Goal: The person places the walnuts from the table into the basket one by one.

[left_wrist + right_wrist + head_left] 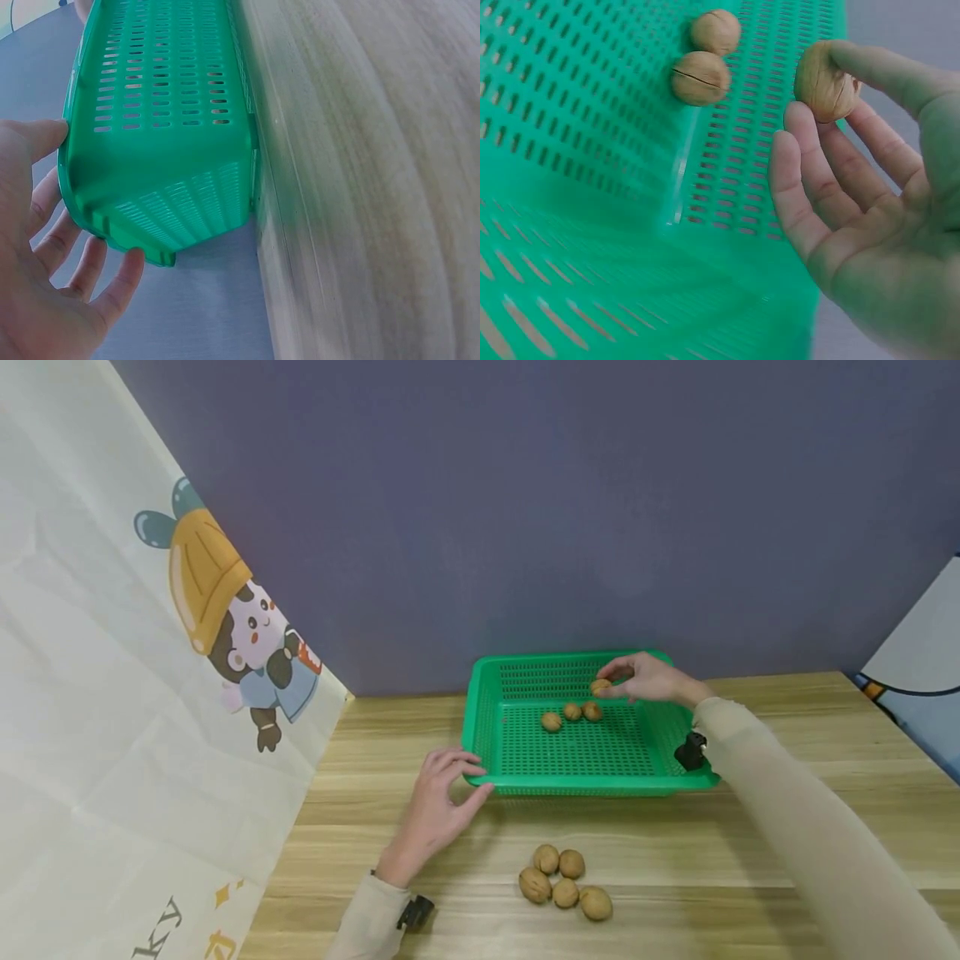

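Observation:
A green plastic basket (585,782) with slotted walls stands on the table against the backdrop. My right hand (648,678) pinches a walnut (826,82) between thumb and fingers, over the basket's back right part. Three walnuts lie on the basket floor, among them a walnut (551,722) left of the others; two show in the right wrist view, one of them a cracked-looking walnut (701,78) with a dark seam. At the front left corner my left hand (438,802) holds the basket rim (66,161), thumb on one side and fingers round the other.
Several walnuts (566,893) lie in a loose cluster on the wooden table (675,893), in front of the basket. A dark grey panel (525,527) rises behind it. On the left hangs a white sheet (90,693) with a cartoon figure.

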The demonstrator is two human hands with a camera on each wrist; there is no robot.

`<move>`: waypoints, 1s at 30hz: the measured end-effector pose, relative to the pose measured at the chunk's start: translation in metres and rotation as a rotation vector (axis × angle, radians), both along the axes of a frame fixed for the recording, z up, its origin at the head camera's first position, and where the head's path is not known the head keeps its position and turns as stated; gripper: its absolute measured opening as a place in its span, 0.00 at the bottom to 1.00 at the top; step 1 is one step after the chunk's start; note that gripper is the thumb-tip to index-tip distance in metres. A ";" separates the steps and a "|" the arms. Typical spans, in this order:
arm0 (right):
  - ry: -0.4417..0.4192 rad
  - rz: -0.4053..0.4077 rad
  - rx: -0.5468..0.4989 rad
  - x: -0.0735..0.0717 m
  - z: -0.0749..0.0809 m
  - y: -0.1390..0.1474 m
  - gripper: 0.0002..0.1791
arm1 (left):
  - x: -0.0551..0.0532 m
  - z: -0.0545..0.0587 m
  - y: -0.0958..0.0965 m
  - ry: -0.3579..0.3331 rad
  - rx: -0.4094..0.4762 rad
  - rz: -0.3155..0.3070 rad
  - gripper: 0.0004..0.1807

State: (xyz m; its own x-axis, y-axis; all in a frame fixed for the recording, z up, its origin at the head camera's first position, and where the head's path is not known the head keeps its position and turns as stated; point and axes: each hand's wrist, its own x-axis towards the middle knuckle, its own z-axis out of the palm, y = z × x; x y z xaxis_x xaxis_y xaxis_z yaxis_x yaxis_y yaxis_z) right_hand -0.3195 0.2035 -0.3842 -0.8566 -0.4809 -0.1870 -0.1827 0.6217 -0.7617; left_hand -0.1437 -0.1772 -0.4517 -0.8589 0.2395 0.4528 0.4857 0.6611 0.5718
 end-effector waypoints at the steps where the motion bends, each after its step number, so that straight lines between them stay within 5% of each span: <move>1: -0.005 0.000 -0.001 -0.001 -0.003 -0.001 0.32 | 0.000 0.000 0.000 0.002 0.001 -0.001 0.09; 10: -0.059 0.047 0.032 0.002 -0.027 -0.003 0.31 | -0.001 0.000 0.002 0.057 -0.009 -0.003 0.10; 19: -0.107 0.068 0.110 0.003 -0.031 -0.004 0.30 | -0.001 0.003 0.002 0.048 0.004 -0.011 0.10; 30: -0.054 0.102 0.223 0.001 -0.036 -0.005 0.24 | -0.001 0.001 0.001 0.039 0.002 -0.006 0.09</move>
State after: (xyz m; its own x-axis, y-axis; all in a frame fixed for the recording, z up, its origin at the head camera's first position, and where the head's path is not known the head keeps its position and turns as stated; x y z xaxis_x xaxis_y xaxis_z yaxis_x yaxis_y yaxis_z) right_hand -0.3183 0.1989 -0.4198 -0.7914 -0.5063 -0.3425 -0.2157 0.7556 -0.6185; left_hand -0.1442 -0.1759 -0.4505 -0.8389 0.2435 0.4867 0.5119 0.6569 0.5535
